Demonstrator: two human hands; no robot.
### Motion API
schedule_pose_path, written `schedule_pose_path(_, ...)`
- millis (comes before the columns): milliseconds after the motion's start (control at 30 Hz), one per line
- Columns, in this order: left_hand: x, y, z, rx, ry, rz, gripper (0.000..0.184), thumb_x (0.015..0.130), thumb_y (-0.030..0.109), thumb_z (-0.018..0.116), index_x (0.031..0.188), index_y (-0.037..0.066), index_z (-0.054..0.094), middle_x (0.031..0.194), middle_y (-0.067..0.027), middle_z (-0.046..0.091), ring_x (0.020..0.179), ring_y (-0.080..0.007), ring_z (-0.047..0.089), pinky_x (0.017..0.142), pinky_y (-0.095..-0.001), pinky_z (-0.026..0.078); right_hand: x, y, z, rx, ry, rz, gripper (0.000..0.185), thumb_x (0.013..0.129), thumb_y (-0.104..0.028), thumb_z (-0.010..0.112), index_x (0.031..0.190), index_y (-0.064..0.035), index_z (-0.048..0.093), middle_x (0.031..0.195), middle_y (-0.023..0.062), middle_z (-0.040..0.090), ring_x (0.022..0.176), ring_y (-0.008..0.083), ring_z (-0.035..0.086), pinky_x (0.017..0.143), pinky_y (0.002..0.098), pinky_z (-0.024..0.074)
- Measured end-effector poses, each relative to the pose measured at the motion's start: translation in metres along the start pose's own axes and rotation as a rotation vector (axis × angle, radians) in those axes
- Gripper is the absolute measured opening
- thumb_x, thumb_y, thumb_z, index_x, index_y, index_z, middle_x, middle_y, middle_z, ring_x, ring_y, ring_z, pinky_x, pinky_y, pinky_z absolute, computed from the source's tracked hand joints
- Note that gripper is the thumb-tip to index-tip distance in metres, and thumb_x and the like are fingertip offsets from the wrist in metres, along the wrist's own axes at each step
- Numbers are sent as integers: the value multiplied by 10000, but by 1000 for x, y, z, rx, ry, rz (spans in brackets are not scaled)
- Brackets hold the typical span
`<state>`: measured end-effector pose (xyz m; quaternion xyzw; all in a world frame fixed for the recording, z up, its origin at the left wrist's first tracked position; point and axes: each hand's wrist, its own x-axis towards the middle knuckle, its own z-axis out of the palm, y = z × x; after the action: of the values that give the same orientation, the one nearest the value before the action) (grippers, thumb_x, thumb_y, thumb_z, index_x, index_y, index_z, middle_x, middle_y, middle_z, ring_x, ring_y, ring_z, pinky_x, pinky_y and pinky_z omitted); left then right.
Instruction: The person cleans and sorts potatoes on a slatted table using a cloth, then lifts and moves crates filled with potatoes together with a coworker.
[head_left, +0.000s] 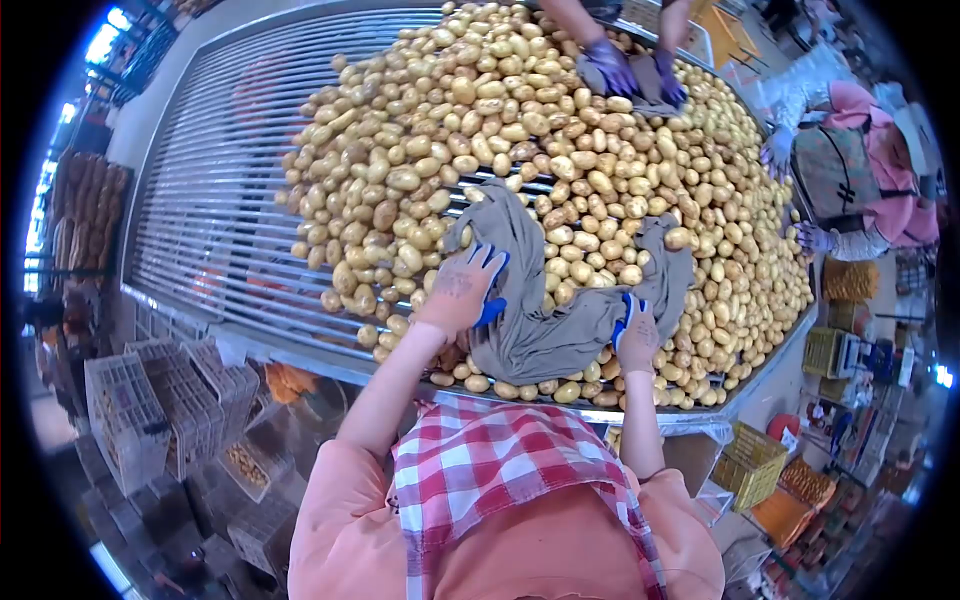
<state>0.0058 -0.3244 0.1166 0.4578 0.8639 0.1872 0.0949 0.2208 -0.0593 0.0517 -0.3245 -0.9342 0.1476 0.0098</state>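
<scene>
A grey-brown cloth (pixel 515 335) lies crumpled in a U shape over the heap of potatoes (pixel 400 180). My left hand (pixel 462 290), in a glove with a blue palm side, rests on the cloth's left part with fingers spread and thumb apart. On the right, my right hand (pixel 637 335), gloved the same way, has its fingers bent around the cloth's edge. Both forearms reach across the near rim of the table. Potatoes show in the gap between the cloth's two arms. The undersides of both hands are hidden.
The potatoes lie on a slatted metal table (pixel 215 190) with a raised rim. Across it, another person's purple-gloved hands (pixel 612 68) hold a dark cloth. At right, a person in pink (pixel 875 160) reaches toward the heap. Plastic crates (pixel 125 420) stand lower left; a yellow crate (pixel 748 465) stands lower right.
</scene>
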Motion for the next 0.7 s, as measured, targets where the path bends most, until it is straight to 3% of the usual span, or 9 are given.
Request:
schedule_pose_path(33, 10, -10, 17, 172, 41, 102, 520, 799, 351, 701, 1243, 103, 591, 1346, -201, 500, 1186, -401, 519, 991, -484, 417, -3, -1, 3, -5, 29, 7, 508, 771, -88, 652, 1267, -78, 544, 1168, 186, 542, 1075, 362, 567, 886, 421, 492)
schedule_pose_path(167, 48, -28, 72, 96, 115, 292, 353, 837, 230, 625, 1159, 87, 612, 1231, -174, 531, 1084, -371, 559, 918, -485, 422, -26, 16, 1, 67, 8, -80, 474, 826, -83, 589, 1294, -52, 520, 1249, 214, 531, 1156, 395, 518, 996, 433, 426)
schedule_pose_path(267, 46, -9, 48, 155, -305, 107, 297, 779, 118, 597, 1074, 104, 626, 1171, -146, 559, 1061, -326, 556, 885, -437, 442, -51, 24, -9, 115, -58, -86, 532, 828, -95, 611, 1344, -52, 491, 1354, 224, 493, 1254, 401, 452, 1071, 429, 365)
schedule_pose_path(400, -23, -1, 16, -31, -72, 147, 334, 748, 55, 581, 1077, 86, 626, 1157, -136, 571, 1028, -341, 568, 863, -438, 459, -52, 28, -29, 200, -290, -81, 652, 847, -225, 681, 1409, -30, 413, 1442, 215, 410, 1313, 387, 409, 1104, 417, 331)
schedule_pose_path(433, -47, -4, 8, -90, -22, 139, 340, 750, 53, 579, 1085, 85, 629, 1172, -142, 580, 1027, -346, 575, 865, -441, 462, -47, 25, -35, 235, -329, -31, 612, 856, -240, 679, 1378, -20, 446, 1405, 213, 462, 1278, 376, 455, 1076, 415, 366)
schedule_pose_path(533, -112, -21, -3, -184, -190, -267, 290, 807, 268, 649, 1007, 58, 666, 1029, -169, 656, 930, -358, 627, 800, -447, 487, -10, -14, -68, 406, -330, -38, 547, 871, -250, 669, 1333, -18, 492, 1321, 214, 541, 1209, 374, 520, 1010, 414, 423)
schedule_pose_path(600, -142, -24, -16, -243, -177, -421, 347, 818, 363, 671, 966, 49, 678, 954, -176, 676, 888, -363, 640, 769, -447, 493, 18, -63, -86, 366, -241, -190, 485, 885, -254, 658, 1289, -19, 527, 1216, 212, 602, 1126, 385, 568, 944, 415, 463)
schedule_pose_path(633, -152, -27, -20, -231, -199, -528, 402, 813, 428, 673, 936, 45, 681, 907, -175, 678, 873, -368, 641, 749, -449, 492, 31, -79, -80, 294, -107, -421, 463, 900, -260, 644, 1282, -25, 531, 1182, 217, 605, 1093, 391, 574, 924, 421, 465)
schedule_pose_path(700, -159, -28, -20, -220, -213, -642, 462, 808, 493, 675, 906, 41, 684, 859, -173, 679, 857, -374, 642, 730, -450, 491, 57, -123, -61, 363, -175, -541, 428, 906, -267, 633, 1255, -35, 548, 1170, 210, 609, 1091, 385, 569, 942, 427, 450)
